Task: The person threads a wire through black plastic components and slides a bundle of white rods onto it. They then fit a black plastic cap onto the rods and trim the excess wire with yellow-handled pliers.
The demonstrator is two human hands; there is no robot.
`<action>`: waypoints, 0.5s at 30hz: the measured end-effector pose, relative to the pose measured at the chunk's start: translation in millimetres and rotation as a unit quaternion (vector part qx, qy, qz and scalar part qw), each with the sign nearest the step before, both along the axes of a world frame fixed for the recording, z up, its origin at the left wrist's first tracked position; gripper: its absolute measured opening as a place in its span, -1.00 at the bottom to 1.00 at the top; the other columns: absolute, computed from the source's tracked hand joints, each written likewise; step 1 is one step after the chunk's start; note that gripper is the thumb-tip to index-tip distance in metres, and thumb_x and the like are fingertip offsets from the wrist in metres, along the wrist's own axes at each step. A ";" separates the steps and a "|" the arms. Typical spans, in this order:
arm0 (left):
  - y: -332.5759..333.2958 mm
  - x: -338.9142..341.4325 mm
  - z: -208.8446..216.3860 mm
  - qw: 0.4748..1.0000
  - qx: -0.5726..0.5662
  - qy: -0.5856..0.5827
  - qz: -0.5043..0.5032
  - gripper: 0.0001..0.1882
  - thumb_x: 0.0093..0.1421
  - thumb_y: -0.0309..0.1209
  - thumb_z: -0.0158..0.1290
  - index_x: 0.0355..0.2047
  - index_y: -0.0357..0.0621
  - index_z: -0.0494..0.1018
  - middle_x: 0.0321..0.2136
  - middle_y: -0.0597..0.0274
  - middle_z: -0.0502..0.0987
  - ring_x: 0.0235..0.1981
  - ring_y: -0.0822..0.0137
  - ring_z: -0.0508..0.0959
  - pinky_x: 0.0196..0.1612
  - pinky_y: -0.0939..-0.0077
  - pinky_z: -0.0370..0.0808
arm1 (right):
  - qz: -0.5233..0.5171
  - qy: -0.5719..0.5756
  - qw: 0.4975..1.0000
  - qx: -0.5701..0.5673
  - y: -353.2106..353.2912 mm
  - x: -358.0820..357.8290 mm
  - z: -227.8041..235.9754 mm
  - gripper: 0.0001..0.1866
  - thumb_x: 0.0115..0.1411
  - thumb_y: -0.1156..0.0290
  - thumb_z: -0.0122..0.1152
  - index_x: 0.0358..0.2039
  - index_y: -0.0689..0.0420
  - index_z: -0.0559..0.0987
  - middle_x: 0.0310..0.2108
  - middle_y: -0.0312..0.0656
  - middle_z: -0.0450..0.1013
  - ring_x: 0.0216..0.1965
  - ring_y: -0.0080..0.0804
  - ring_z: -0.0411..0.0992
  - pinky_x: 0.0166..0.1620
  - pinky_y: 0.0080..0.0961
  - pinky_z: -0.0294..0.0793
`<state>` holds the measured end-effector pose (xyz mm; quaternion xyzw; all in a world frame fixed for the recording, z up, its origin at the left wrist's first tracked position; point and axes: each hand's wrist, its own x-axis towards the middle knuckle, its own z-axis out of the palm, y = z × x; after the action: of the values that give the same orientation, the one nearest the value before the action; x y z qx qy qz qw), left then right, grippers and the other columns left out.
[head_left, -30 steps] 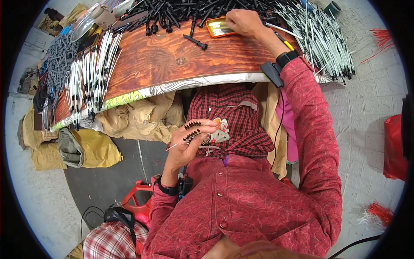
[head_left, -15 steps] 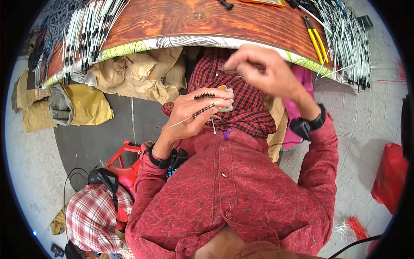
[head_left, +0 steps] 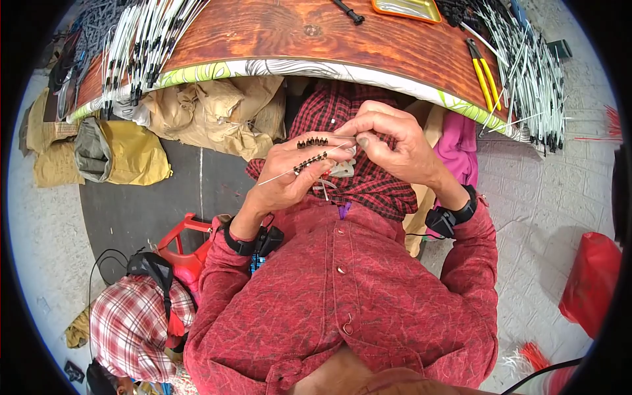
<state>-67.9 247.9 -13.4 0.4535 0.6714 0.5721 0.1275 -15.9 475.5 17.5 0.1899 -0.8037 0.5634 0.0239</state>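
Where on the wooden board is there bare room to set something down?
The wooden board is bare across its middle, between the left bundle of white rods and the orange tray, apart from one small black piece. Its right end is crowded: yellow pliers and a heap of white rods.

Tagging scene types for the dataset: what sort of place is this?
Probably an informal small-parts assembly workshop. A wooden worktable carries bundles of thin white rods with black tips and yellow-handled pliers; the left hand holds a row of small black pieces on a thin rod, above a bare paved floor.
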 end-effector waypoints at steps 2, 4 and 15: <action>-0.4 -1.7 -1.4 1.000 0.000 0.014 -0.002 -0.78 0.26 -0.47 0.06 -0.11 -0.12 0.62 -0.13 0.14 0.65 -0.04 0.08 0.61 0.00 0.28 0.55 | -0.003 -0.006 1.000 0.000 0.3 -0.6 0.7 -0.64 0.06 0.73 -0.03 -0.19 0.26 0.66 -0.37 -0.20 0.49 -0.34 -0.45 0.45 -0.23 -0.51 0.46; -0.8 -2.1 -2.5 1.000 -0.001 0.016 0.000 -0.78 0.27 -0.47 0.06 -0.12 -0.13 0.62 -0.14 0.14 0.66 -0.04 0.08 0.61 0.01 0.27 0.55 | 0.005 -0.004 1.000 -0.001 -0.3 -1.3 0.6 -0.64 0.06 0.72 -0.02 -0.19 0.26 0.66 -0.37 -0.20 0.50 -0.34 -0.45 0.45 -0.22 -0.50 0.47; -0.5 -1.4 -0.7 1.000 0.002 0.010 0.000 -0.78 0.27 -0.47 0.06 -0.12 -0.13 0.62 -0.14 0.15 0.66 -0.04 0.08 0.61 0.00 0.27 0.55 | -0.004 0.003 1.000 -0.001 -2.4 -0.3 -1.9 -0.65 0.07 0.71 -0.02 -0.18 0.26 0.65 -0.35 -0.19 0.50 -0.34 -0.44 0.45 -0.22 -0.51 0.46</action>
<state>-69.3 247.4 -14.2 0.4594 0.6714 0.5689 0.1204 -16.2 473.1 15.6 0.1884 -0.8037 0.5637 0.0286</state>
